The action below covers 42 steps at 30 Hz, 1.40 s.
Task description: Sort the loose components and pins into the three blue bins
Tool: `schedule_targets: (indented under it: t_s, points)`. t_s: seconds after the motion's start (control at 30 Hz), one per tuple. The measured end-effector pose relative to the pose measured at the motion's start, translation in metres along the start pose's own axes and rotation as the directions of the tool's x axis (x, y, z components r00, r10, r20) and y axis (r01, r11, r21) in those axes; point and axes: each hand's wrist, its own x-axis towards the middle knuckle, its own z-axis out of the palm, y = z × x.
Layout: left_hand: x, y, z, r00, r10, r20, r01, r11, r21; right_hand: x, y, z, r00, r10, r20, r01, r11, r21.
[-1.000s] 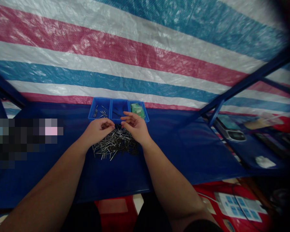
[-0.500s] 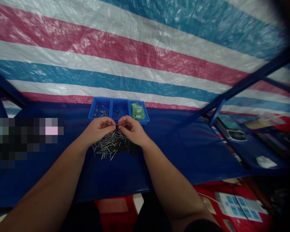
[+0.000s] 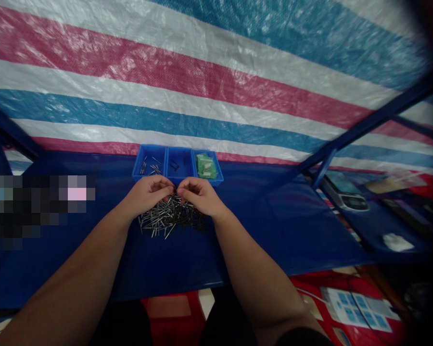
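My right hand [image 3: 198, 194] has swung down and inward from beside the bins, and now its fingertips sit just beside those of my left hand [image 3: 151, 192], which has barely shifted. Thumbs and fingers curl toward each other on both; whether they're closed on a small part, I can't tell, the gap's too dark. Right below them, on the blue tabletop [image 3: 274, 216], spreads the heap of thin silver and dark metal rods [image 3: 164, 216], partly covered by my hands, probably kept this close for short reaches. Just beyond: a left blue plastic bin [image 3: 135, 168] with a few silver rods, a middle one [image 3: 182, 154] with small dark pieces, a right one [image 3: 214, 182] with a green packet [image 3: 206, 166], perhaps divided to separate kinds. Striped plastic sheeting [image 3: 202, 77] blocks the far side; a blue metal post [image 3: 368, 122] slants across the right.
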Motion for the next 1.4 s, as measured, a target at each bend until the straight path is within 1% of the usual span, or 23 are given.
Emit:
schedule_targets:
  t_s: [0.1,0.17,0.23,0.33,0.4,0.5,0.63,0.7,0.77,0.83,0.9,1.03,1.17,1.3,1.4]
  points:
    - [0.001,-0.005,-0.003,0.999,-0.013,-0.031,0.015,0.997,0.074,0.001,0.0,-0.002,0.992,-0.068,-0.105,0.07,0.997,0.014]
    - [0.001,-0.009,-0.004,1.0,-0.002,-0.031,0.006,0.99,0.138,0.002,0.0,-0.003,0.985,-0.097,-0.146,0.101,0.995,0.018]
    - [0.0,-0.012,-0.005,0.999,0.017,-0.031,-0.009,0.974,0.227,0.001,0.001,-0.005,0.984,-0.11,-0.137,0.111,0.994,0.0]
    - [-0.002,-0.011,-0.006,0.999,0.042,-0.009,-0.036,0.931,0.362,0.0,0.003,-0.008,0.989,-0.097,-0.116,0.084,0.991,-0.108]
    - [-0.004,-0.009,-0.006,0.998,0.051,0.04,-0.063,0.903,0.425,-0.001,0.003,-0.01,0.991,-0.072,-0.111,0.048,0.977,-0.206]
    - [-0.006,-0.007,-0.005,0.99,0.053,0.128,-0.108,0.871,0.478,-0.003,-0.001,-0.015,0.997,-0.039,-0.063,0.015,0.94,-0.342]
    - [-0.006,-0.008,-0.004,0.978,0.048,0.202,-0.147,0.846,0.513,-0.009,-0.013,-0.023,0.999,0.033,0.027,-0.013,0.851,-0.525]
    - [-0.005,-0.009,-0.003,0.976,0.052,0.212,-0.158,0.836,0.526,-0.012,-0.019,-0.025,0.992,0.105,0.076,-0.042,0.815,-0.578]
    - [-0.004,-0.009,-0.004,0.975,0.058,0.212,-0.167,0.825,0.54,-0.015,-0.024,-0.026,0.974,0.178,0.137,-0.06,0.793,-0.606]
    - [-0.004,-0.009,-0.004,0.975,0.059,0.215,-0.171,0.817,0.551,-0.018,-0.028,-0.024,0.956,0.22,0.194,-0.049,0.772,-0.633]
    - [-0.004,-0.008,-0.004,0.976,0.055,0.21,-0.165,0.815,0.555,-0.018,-0.029,-0.02,0.953,0.208,0.221,-0.006,0.742,-0.671]
    - [-0.005,-0.006,-0.004,0.98,0.042,0.192,-0.146,0.814,0.563,-0.016,-0.026,-0.011,0.971,0.139,0.193,0.055,0.658,-0.751]
    - [-0.007,-0.002,-0.003,0.978,0.04,0.206,-0.153,0.809,0.568,-0.014,-0.021,-0.008,0.975,0.139,0.174,0.056,0.601,-0.797]
    - [-0.007,0.0,-0.003,0.977,0.037,0.211,-0.159,0.784,0.601,-0.014,-0.02,-0.007,0.973,0.154,0.17,0.047,0.592,-0.805]
    - [-0.007,-0.002,-0.003,0.978,0.04,0.203,-0.157,0.784,0.6,-0.014,-0.021,-0.005,0.972,0.166,0.166,0.037,0.591,-0.806]
